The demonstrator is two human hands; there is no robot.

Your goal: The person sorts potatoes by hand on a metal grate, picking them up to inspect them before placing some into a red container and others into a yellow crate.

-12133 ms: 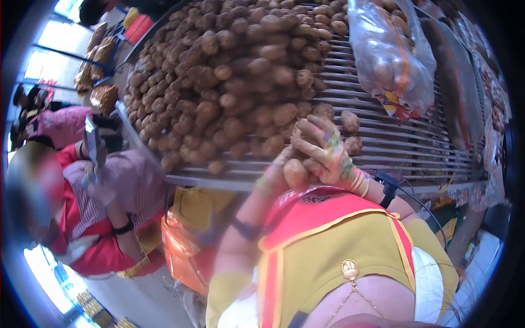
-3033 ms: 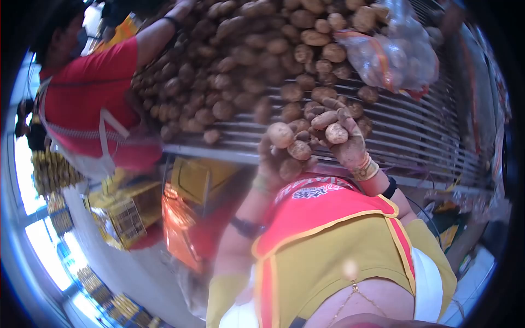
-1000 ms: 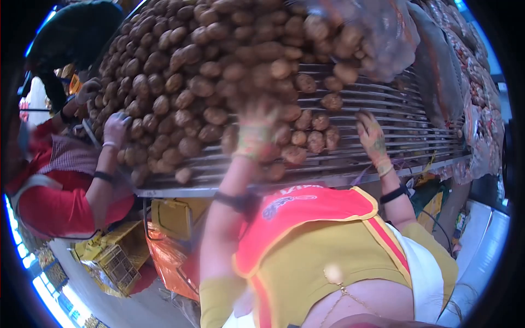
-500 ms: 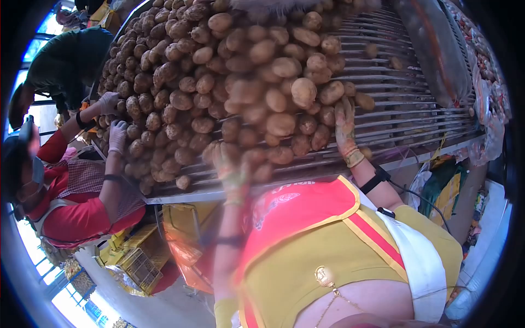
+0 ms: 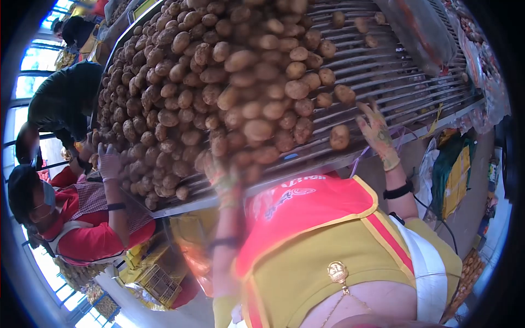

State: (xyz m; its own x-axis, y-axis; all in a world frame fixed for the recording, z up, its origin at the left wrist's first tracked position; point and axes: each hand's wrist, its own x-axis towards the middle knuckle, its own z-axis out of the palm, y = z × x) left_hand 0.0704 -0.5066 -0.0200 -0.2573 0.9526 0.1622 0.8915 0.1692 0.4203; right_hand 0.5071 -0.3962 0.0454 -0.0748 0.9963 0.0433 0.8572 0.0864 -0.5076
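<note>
A large heap of potatoes (image 5: 169, 117) covers the left and middle of a slatted metal sorting table (image 5: 383, 76). My left hand (image 5: 220, 174), in a stained glove, is at the heap's near edge; motion blur and the potatoes around it hide its fingers. Over the slats at the right, my right hand (image 5: 376, 134), also gloved, has its fingers stretched apart and holds nothing. One loose potato (image 5: 339, 137) lies just left of it. A small blue piece (image 5: 290, 156) shows by the near rail.
A co-worker in a red top (image 5: 82, 218) handles potatoes at the left end, beside a person in dark clothes (image 5: 63, 101). A long plastic-wrapped bundle (image 5: 421, 33) lies across the slats. Yellow crates (image 5: 158, 276) stand below the table. A cable (image 5: 437, 216) hangs at right.
My right hand has drawn away from the potatoes toward the right and near rail. The blurred middle potatoes have shifted, and one sits apart on the slats. The view has turned slightly.
</note>
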